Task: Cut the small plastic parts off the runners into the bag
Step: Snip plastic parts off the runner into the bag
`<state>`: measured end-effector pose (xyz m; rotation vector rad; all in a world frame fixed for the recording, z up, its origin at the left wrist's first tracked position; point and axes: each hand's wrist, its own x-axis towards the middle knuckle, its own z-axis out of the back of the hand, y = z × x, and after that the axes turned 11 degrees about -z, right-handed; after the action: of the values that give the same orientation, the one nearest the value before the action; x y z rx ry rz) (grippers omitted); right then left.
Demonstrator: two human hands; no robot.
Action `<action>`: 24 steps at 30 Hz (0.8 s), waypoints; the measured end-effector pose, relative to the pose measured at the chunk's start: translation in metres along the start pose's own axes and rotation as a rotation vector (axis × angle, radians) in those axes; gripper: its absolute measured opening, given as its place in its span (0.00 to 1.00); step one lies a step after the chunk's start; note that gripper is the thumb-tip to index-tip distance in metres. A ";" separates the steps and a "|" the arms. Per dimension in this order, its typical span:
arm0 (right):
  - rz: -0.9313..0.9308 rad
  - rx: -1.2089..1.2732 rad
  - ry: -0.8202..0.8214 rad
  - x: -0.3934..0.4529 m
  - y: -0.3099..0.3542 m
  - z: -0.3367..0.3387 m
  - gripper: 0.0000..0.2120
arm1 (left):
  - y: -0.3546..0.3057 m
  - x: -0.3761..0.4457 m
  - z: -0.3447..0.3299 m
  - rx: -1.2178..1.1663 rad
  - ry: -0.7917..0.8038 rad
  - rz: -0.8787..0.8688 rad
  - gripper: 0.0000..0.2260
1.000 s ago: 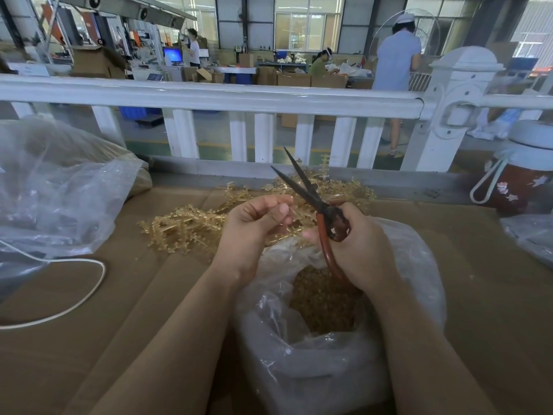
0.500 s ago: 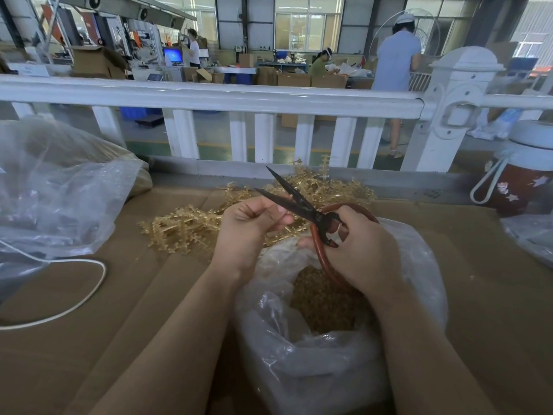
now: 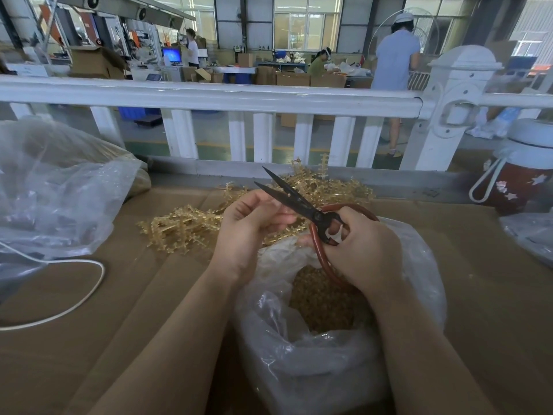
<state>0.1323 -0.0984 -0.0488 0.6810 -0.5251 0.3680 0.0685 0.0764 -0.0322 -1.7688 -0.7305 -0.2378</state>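
a clear plastic bag (image 3: 338,366) of cut yellow parts (image 3: 323,304) sits open below both hands. behind them, runners (image 3: 185,226) lie heaped. the right hand (image 3: 363,250) grips scissors (image 3: 302,202), blades parted; the left hand (image 3: 248,232) is curled, what it pinches hidden.

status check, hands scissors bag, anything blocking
Right hand grips scissors, blades open. Left hand pinches something small at the blades. Bag open below, holding cut parts. Nothing blocking.
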 end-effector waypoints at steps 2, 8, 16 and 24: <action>0.002 0.002 0.027 0.000 -0.001 0.000 0.25 | 0.000 0.000 0.001 -0.003 -0.009 -0.012 0.04; -0.006 -0.005 0.057 0.001 -0.002 0.000 0.24 | 0.001 0.000 0.000 0.035 -0.027 -0.038 0.07; -0.018 0.030 0.037 -0.001 0.000 0.000 0.26 | 0.001 -0.001 -0.003 0.074 -0.013 -0.067 0.07; -0.022 0.030 0.072 0.000 0.005 0.004 0.28 | 0.000 -0.003 -0.004 0.184 0.028 -0.136 0.08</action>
<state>0.1289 -0.0978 -0.0438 0.6995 -0.4443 0.3795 0.0667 0.0711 -0.0322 -1.5408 -0.8270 -0.2777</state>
